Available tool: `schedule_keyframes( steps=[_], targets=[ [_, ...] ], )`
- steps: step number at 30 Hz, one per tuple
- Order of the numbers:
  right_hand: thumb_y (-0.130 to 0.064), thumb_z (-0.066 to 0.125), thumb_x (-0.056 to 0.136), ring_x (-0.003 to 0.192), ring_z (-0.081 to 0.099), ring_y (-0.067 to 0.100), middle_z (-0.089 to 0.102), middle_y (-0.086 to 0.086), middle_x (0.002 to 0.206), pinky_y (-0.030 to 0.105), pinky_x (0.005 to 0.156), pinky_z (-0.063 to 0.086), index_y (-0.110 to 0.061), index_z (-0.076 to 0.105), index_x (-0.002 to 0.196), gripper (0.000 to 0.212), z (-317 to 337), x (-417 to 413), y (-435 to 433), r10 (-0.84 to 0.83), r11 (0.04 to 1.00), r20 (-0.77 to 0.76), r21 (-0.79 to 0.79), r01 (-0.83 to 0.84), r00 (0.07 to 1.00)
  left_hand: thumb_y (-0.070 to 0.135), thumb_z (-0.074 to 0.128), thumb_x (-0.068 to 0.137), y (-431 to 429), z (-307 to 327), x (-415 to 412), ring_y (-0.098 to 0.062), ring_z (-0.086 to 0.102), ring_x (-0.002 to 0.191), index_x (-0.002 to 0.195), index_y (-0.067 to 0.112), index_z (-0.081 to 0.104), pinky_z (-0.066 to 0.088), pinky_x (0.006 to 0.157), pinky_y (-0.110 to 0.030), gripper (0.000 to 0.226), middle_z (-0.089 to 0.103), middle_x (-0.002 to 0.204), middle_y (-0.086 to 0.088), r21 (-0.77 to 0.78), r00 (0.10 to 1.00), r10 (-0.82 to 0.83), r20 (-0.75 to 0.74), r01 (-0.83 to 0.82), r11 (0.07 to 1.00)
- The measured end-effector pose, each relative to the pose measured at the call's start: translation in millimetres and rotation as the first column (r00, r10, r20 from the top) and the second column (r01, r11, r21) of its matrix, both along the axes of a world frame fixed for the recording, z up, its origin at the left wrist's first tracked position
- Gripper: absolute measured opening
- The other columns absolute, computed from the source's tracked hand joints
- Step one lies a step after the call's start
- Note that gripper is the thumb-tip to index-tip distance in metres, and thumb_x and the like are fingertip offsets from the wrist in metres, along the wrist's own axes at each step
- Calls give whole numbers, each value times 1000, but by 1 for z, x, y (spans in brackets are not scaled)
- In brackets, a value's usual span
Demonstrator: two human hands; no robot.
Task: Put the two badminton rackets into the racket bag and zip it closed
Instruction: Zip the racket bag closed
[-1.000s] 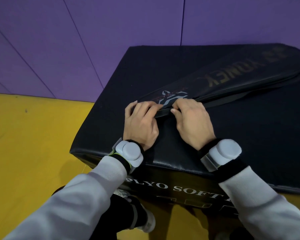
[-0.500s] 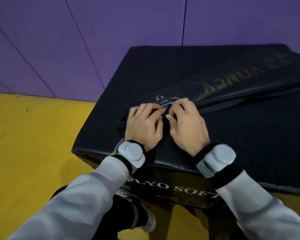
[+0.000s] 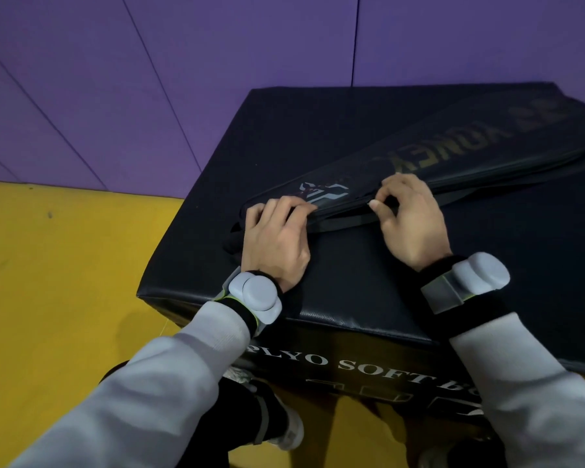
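A long black racket bag [image 3: 453, 153] with gold lettering lies slantwise on a black padded box [image 3: 352, 265], its narrow handle end near me. My left hand [image 3: 274, 238] presses down on that narrow end and grips it. My right hand [image 3: 409, 217] sits further right along the bag's near edge, thumb and fingers pinched on what looks like the zipper pull. The rackets are hidden; none shows outside the bag. A black strap [image 3: 487, 194] runs along the bag's near side.
The box stands on a yellow floor [image 3: 65, 298] against a purple padded wall [image 3: 149, 79]. Its front face carries white lettering. My legs and a shoe [image 3: 284, 430] are below the box's near edge. Both wrists wear grey devices on black bands.
My right hand has moved to the right along the bag's near edge, away from my left hand, which stays on the narrow end. The two hands were touching before.
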State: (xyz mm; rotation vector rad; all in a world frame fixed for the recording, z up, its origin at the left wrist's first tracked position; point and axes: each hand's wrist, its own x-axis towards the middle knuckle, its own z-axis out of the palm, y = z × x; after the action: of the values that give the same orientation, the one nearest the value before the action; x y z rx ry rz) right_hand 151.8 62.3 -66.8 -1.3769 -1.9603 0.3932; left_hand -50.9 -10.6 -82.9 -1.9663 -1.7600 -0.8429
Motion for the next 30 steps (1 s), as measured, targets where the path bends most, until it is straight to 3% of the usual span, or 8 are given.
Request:
schedule_keyframes(
  steps=[4, 10, 16, 21, 24, 30],
  targets=[
    [-20, 59, 96, 106, 57, 22, 65, 3, 109, 38, 84, 48, -16, 56, 88, 9, 0, 2, 3, 17, 999, 4, -44, -17, 1000, 6, 50, 85, 1, -1, -2, -17, 58, 96, 111, 19, 68, 29, 97, -33, 34, 63, 109, 4, -6, 998, 57, 20, -57, 998],
    [-21, 55, 98, 94, 47, 18, 57, -4, 88, 37, 73, 45, -16, 52, 88, 12, 3, -12, -7, 114, 993, 89, 15, -116, 990, 10, 33, 71, 0, 1, -3, -15, 46, 104, 109, 19, 65, 27, 106, -38, 51, 61, 109, 3, -52, 983, 168, 73, -164, 985],
    [-21, 55, 97, 93, 46, 20, 57, -2, 88, 35, 74, 44, -15, 52, 88, 12, 3, -20, -23, 139, 986, 152, 69, -150, 979, 8, 39, 76, -2, 7, 0, -18, 56, 115, 126, 19, 66, 31, 104, -34, 58, 64, 122, 3, -106, 999, -22, 27, 25, 994],
    [-21, 57, 96, 95, 46, 19, 58, -2, 93, 31, 81, 43, -15, 54, 89, 10, 1, -19, -35, 178, 978, 168, 74, -193, 970, 12, 52, 91, -3, 7, 2, -18, 57, 107, 128, 18, 66, 37, 94, -33, 40, 66, 118, 4, -90, 979, -199, -38, 195, 977],
    [-22, 61, 94, 98, 48, 18, 59, -3, 100, 30, 81, 45, -15, 59, 90, 8, 0, -17, -41, 159, 983, 157, 70, -171, 975, 16, 57, 98, 0, 3, 1, -20, 58, 94, 121, 17, 69, 41, 85, -34, 27, 68, 107, 4, -62, 977, -199, -79, 195, 979],
    [-26, 64, 91, 105, 49, 17, 58, -5, 103, 31, 70, 48, -17, 64, 88, 9, 1, -15, -40, 13, 995, 174, 93, -29, 985, 14, 58, 99, 2, -2, 2, -20, 56, 89, 113, 15, 70, 39, 82, -32, 19, 66, 100, 3, -45, 987, -153, -50, 151, 988]
  ],
)
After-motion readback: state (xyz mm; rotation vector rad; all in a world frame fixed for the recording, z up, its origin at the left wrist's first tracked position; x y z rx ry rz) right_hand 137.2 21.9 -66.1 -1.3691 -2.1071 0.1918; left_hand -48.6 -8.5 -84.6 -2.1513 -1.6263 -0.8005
